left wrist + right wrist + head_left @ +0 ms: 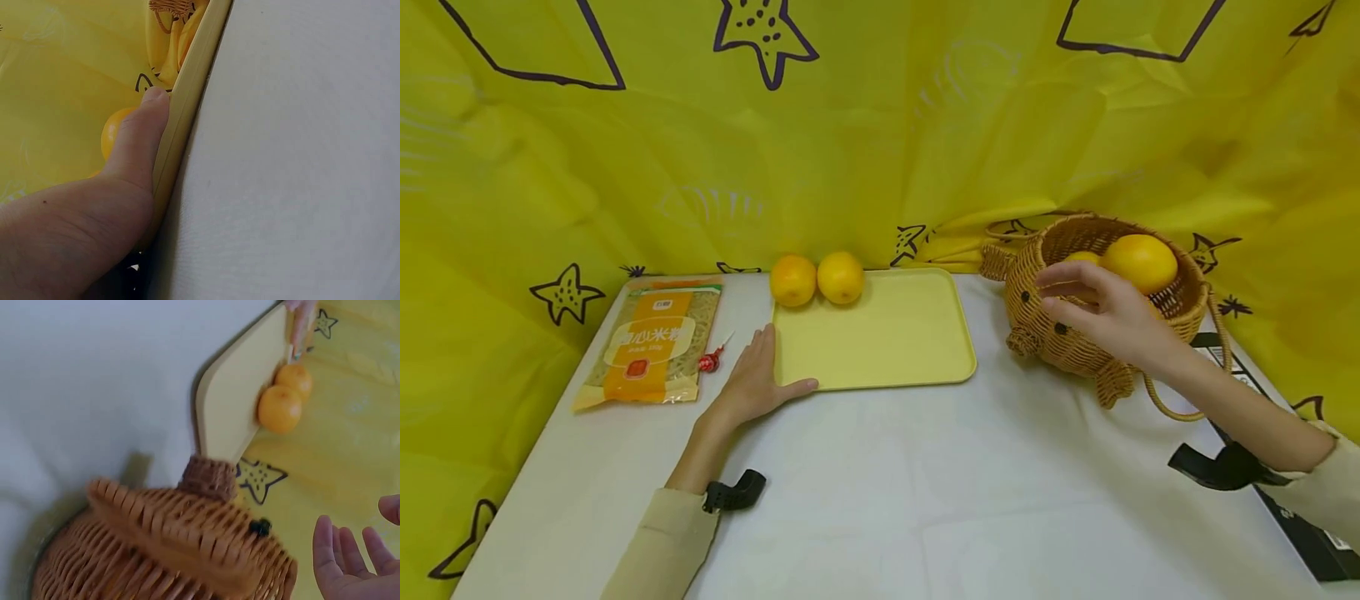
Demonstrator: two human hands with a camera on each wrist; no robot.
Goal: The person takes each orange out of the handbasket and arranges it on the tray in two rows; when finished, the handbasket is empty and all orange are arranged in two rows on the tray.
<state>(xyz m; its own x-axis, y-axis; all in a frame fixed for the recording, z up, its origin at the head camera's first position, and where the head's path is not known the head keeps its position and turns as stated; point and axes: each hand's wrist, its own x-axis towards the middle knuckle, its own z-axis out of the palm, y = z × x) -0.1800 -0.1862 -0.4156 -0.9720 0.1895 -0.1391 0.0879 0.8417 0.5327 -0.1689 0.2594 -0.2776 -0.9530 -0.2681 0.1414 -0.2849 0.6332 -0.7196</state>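
Note:
The left hand [752, 379] lies against the left end of the yellow tray [880, 342], its thumb along the tray's near edge; the left wrist view shows that thumb on the rim [199, 69]. Two oranges [793, 281] [841, 278] sit side by side at the tray's back left corner. The right hand [1105, 312] is raised over the front of the wicker basket [1067, 350], fingers loosely bent and holding nothing. Inside the basket are a large orange fruit [1140, 262] and another partly hidden behind the hand. In the right wrist view the hand [353, 569] is beside the basket [169, 550].
A noodle packet [655, 342] lies left of the tray, with a small red-wrapped lollipop [710, 361] between them. A black-and-white flat object [1243, 375] lies under and beside the basket along the table's right edge. A yellow patterned cloth [880, 133] hangs behind the table.

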